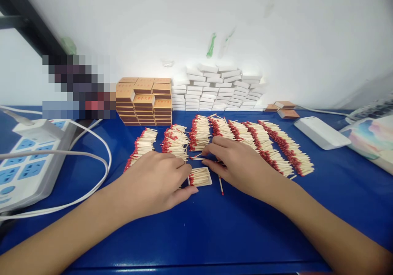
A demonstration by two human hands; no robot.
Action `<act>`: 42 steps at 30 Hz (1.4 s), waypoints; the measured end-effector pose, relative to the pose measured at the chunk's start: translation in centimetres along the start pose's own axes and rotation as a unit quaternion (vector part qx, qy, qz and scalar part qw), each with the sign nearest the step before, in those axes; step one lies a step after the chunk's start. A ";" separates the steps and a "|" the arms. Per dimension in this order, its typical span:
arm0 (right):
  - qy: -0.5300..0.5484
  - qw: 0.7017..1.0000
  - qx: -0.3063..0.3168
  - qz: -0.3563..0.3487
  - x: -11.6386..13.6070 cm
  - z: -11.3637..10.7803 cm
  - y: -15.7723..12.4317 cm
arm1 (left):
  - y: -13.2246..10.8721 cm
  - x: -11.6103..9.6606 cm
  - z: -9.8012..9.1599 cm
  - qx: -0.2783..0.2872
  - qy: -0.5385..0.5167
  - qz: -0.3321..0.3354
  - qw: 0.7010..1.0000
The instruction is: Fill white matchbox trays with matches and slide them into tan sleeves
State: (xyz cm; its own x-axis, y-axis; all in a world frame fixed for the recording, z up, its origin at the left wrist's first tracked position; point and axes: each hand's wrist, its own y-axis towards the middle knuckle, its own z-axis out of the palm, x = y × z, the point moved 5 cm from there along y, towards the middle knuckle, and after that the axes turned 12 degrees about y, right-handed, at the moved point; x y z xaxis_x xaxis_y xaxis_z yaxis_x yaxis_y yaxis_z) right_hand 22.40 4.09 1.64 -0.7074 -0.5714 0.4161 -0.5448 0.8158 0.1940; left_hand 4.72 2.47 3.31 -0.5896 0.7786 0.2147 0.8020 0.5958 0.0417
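A small white matchbox tray (210, 177), partly filled with red-headed matches (199, 176), lies on the blue table between my hands. My left hand (158, 178) is curled at its left end, forefinger by the back corner and thumb along the front. My right hand (231, 158) is just behind the tray, thumb and fingertips closing around a few loose matches (197, 157). One match (221, 185) points toward me under the right hand. Long rows of matches, such as the left row (144, 144) and the right row (288, 148), spread behind both hands, which hide parts of them.
Printed orange-brown matchboxes (144, 103) are stacked against the wall, beside piled white trays (215, 90). A power strip (27, 160) with looping white cables (107, 160) occupies the left. Toward the right are loose matchboxes (287, 114), a white device (321, 132) and a colourful pouch (373, 137).
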 end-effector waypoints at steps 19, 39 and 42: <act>-0.064 0.996 0.008 -0.056 1.8 -1.3 -1.4 | 0.0 0.6 -0.4 -0.053 0.013 -0.007 0.998; -0.046 0.999 0.014 -0.012 0.3 -0.1 -0.1 | -0.1 0.2 -0.1 -0.009 -0.006 -0.006 1.000; -0.046 0.999 0.005 -0.015 0.3 0.2 0.0 | 0.0 0.1 -0.1 0.001 -0.005 -0.010 1.000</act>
State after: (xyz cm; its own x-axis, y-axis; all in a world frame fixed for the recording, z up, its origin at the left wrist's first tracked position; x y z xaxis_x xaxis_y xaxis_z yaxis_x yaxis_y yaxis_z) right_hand 22.11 3.84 1.63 -0.7288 -0.6018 0.3266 -0.5706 0.7975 0.1962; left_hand 4.64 2.50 3.41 -0.6064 0.7683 0.2049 0.7899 0.6116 0.0447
